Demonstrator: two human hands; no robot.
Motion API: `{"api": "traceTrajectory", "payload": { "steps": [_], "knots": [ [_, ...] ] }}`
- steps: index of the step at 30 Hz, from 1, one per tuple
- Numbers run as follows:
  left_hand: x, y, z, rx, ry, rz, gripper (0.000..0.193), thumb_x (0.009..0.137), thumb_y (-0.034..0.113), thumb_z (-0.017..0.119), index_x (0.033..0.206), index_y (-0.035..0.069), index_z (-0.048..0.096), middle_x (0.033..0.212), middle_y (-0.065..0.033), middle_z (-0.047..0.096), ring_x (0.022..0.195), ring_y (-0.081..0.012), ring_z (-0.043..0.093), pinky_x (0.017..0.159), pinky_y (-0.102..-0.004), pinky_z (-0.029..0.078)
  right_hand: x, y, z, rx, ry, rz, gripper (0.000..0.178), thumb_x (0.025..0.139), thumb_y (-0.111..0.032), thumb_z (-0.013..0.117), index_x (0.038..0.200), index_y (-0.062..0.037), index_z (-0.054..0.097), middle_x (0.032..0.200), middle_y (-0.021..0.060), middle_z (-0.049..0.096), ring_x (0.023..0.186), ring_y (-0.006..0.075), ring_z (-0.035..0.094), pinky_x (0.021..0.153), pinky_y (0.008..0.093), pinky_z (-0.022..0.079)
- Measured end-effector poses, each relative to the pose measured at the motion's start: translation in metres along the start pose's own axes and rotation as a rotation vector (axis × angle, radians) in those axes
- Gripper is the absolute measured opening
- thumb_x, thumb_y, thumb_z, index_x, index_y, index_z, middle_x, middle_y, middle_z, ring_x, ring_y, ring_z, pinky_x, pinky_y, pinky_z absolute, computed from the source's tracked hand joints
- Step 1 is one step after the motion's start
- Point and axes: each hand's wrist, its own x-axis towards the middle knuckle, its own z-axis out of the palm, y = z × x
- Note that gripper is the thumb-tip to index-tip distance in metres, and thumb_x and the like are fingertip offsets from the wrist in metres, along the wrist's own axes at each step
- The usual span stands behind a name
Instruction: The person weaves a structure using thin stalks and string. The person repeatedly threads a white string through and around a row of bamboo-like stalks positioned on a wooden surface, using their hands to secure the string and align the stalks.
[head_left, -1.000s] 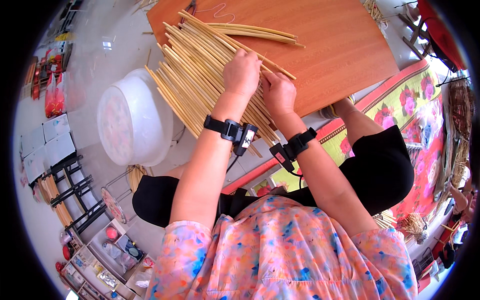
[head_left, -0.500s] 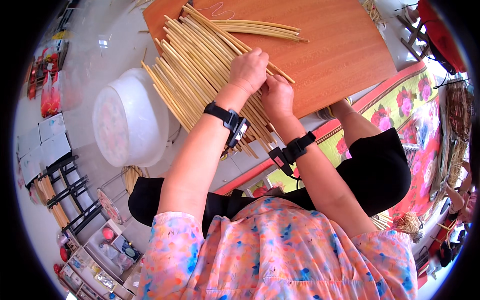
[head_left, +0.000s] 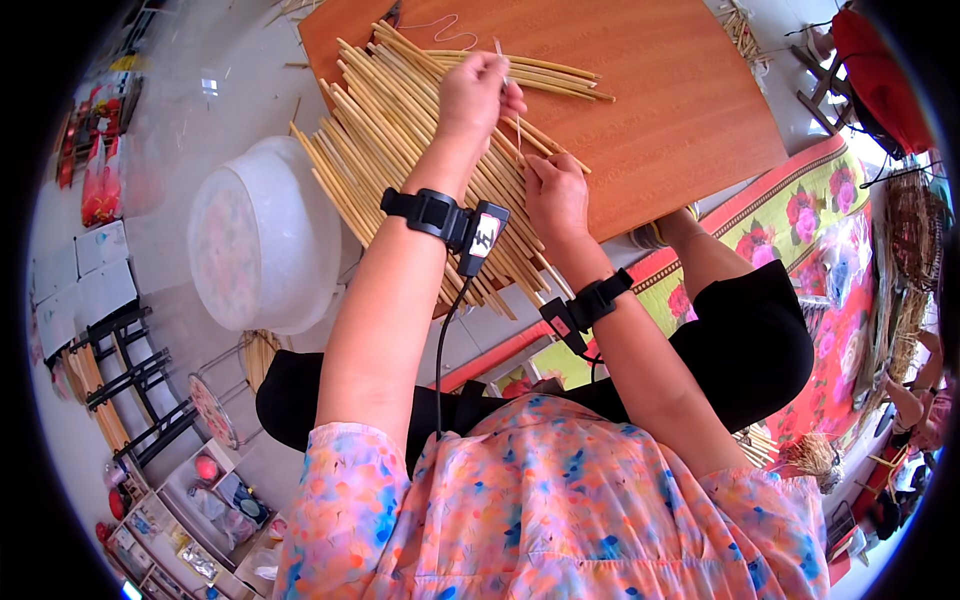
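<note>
A mat-like row of straw-coloured stalks [head_left: 390,130] lies slantwise over the near left part of the orange-brown wooden table [head_left: 660,100]. Above the stalks, the fingers of my left hand [head_left: 478,92] are pinched on a thin white thread [head_left: 519,132]; a slim pale tip sticks up past them. The thread runs down toward my right hand [head_left: 556,192], whose fingers are closed at the right edge of the row, where the thread meets the stalks. What exactly lies under the right fingertips is partly hidden. Both wrists wear black straps with small boxes.
Several loose stalks [head_left: 540,75] and a curl of thread [head_left: 455,30] lie farther back on the table. A white plastic-wrapped stool [head_left: 265,235] stands left. Flowered cloth [head_left: 790,225] spreads right of my knee. Another person's arm [head_left: 908,400] shows at far right.
My left hand has risen away from the right hand, up and slightly left, with thread now stretched between them. The right hand stays at nearly the same spot.
</note>
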Motion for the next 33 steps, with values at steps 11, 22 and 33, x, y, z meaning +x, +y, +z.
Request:
{"api": "traceTrajectory", "payload": {
  "steps": [11, 22, 33],
  "knots": [
    [-0.027, 0.019, -0.036, 0.199, 0.073, 0.158, 0.02, 0.098, 0.023, 0.055, 0.093, 0.004, 0.06, 0.077, -0.0057, 0.065, 0.064, -0.0136, 0.066, 0.056, -0.0225, 0.051, -0.001, -0.008, -0.02, -0.214, -0.037, 0.082, 0.015, 0.087, -0.02, 0.061, 0.093, -0.0106, 0.071, 0.088, 0.0116, 0.063, 0.08, 0.0319, 0.064, 0.072, 0.0431, 0.052],
    [-0.086, -0.024, -0.06, 0.512, 0.145, -0.045, 0.016, 0.096, 0.022, 0.056, 0.095, 0.006, 0.058, 0.064, -0.0101, 0.063, 0.05, -0.0182, 0.062, 0.048, -0.0317, 0.049, 0.021, -0.01, -0.007, -0.539, -0.274, 0.117, 0.018, 0.089, -0.023, 0.057, 0.092, -0.008, 0.066, 0.1, 0.0125, 0.064, 0.089, 0.0326, 0.065, 0.075, 0.0423, 0.053],
    [-0.091, -0.065, -0.034, 0.563, 0.006, -0.026, 0.016, 0.09, 0.016, 0.06, 0.099, 0.006, 0.069, 0.076, -0.0166, 0.068, 0.063, -0.0243, 0.068, 0.065, -0.0348, 0.053, 0.021, -0.029, -0.018, -0.368, -0.247, 0.18, 0.021, 0.093, -0.026, 0.052, 0.107, -0.0126, 0.061, 0.098, 0.0141, 0.065, 0.087, 0.0356, 0.065, 0.075, 0.0449, 0.053]
  ]
}}
